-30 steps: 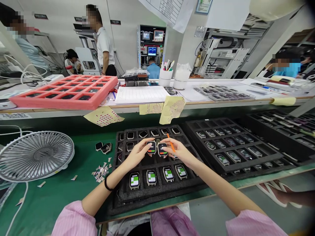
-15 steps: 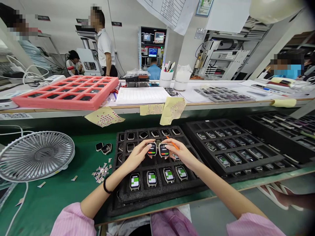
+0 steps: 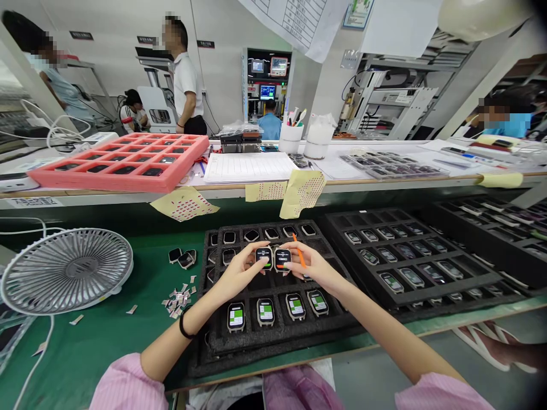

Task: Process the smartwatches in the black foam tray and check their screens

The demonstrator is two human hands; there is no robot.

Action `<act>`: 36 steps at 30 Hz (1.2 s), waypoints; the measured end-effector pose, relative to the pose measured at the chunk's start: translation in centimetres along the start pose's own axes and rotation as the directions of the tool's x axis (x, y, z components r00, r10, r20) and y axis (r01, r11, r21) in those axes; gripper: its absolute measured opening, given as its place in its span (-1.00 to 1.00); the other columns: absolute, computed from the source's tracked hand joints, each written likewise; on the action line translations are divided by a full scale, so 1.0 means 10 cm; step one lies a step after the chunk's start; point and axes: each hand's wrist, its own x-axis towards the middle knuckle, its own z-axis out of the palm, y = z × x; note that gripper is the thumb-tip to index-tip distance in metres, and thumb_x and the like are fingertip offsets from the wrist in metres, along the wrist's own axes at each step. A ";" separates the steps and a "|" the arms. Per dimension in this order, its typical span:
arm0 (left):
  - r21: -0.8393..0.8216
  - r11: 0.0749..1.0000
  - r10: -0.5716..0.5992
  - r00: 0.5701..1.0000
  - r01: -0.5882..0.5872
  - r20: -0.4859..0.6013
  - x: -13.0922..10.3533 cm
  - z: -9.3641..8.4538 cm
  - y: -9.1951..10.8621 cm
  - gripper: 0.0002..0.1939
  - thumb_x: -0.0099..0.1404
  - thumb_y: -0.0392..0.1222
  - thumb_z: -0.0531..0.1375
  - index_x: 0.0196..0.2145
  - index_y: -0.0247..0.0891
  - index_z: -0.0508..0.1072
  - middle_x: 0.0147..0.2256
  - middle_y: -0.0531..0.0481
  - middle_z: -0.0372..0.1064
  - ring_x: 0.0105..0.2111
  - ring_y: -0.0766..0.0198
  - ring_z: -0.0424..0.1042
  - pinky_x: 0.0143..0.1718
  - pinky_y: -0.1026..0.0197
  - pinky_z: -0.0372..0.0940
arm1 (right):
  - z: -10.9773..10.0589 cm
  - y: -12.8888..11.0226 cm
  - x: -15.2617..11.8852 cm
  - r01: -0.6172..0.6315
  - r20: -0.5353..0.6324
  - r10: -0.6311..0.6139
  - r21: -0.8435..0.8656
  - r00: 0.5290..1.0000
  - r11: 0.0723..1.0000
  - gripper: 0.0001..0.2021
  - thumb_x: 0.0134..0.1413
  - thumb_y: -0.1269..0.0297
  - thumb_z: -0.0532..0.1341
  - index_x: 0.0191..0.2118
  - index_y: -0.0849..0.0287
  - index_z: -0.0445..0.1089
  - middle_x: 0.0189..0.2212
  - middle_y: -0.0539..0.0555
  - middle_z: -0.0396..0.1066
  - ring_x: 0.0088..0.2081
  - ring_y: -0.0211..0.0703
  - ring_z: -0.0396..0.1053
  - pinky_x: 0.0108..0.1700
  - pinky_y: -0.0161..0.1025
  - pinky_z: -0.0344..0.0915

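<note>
Above green worktop (image 3: 149, 285), holds lit smartwatch (image 3: 263, 253) in left hand (image 3: 240, 271), just beside second smartwatch (image 3: 282, 257) in right hand (image 3: 315, 269) with slanting orange stick (image 3: 299, 253).

Lettering on wall signs (image 3: 205, 44), hanging sheet (image 3: 301, 25) and handheld watches (image 3: 264, 258), all illegible.

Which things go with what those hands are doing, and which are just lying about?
Being used:
- left hand, holding one watch
- right hand, with another watch and orange stick
- black tray underneath

Probably just lying about:
- fan
- little scraps
- pink tray
- yellow papers
</note>
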 end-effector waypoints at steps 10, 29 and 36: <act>0.086 0.996 0.025 1.000 -0.024 -0.007 0.00 0.01 0.01 -0.51 0.24 -0.06 0.21 0.08 -0.24 0.28 -0.12 -0.13 0.38 -0.27 0.22 0.41 -0.31 0.23 0.34 | 0.00 0.01 -0.01 0.012 0.010 -0.012 -0.029 1.000 1.000 -0.61 -0.05 0.22 0.35 -0.08 0.11 0.29 -0.19 0.09 0.42 -0.39 -0.23 0.44 -0.60 -0.40 0.14; 0.048 0.999 -0.015 0.998 0.017 -0.054 -0.01 0.00 0.09 -0.56 0.33 0.06 0.04 0.00 -0.28 0.41 -0.44 0.02 0.34 -0.57 0.38 0.23 -0.57 0.33 0.16 | 0.05 0.00 0.01 -0.018 -0.113 0.016 -0.019 0.993 1.000 -0.71 -0.04 0.10 0.32 -0.21 0.12 0.37 -0.44 -0.04 0.35 -0.60 -0.37 0.25 -0.65 -0.37 0.03; 0.077 0.996 -0.034 0.999 0.037 -0.030 -0.01 0.00 0.05 -0.56 0.34 0.00 0.04 0.07 -0.28 0.36 -0.51 0.08 0.29 -0.66 0.45 0.10 -0.64 0.36 0.01 | 0.01 0.02 0.02 -0.016 -0.112 0.012 -0.027 0.994 1.000 -0.72 0.05 0.06 0.24 -0.19 0.13 0.36 -0.50 -0.05 0.30 -0.56 -0.29 0.33 -0.65 -0.36 0.01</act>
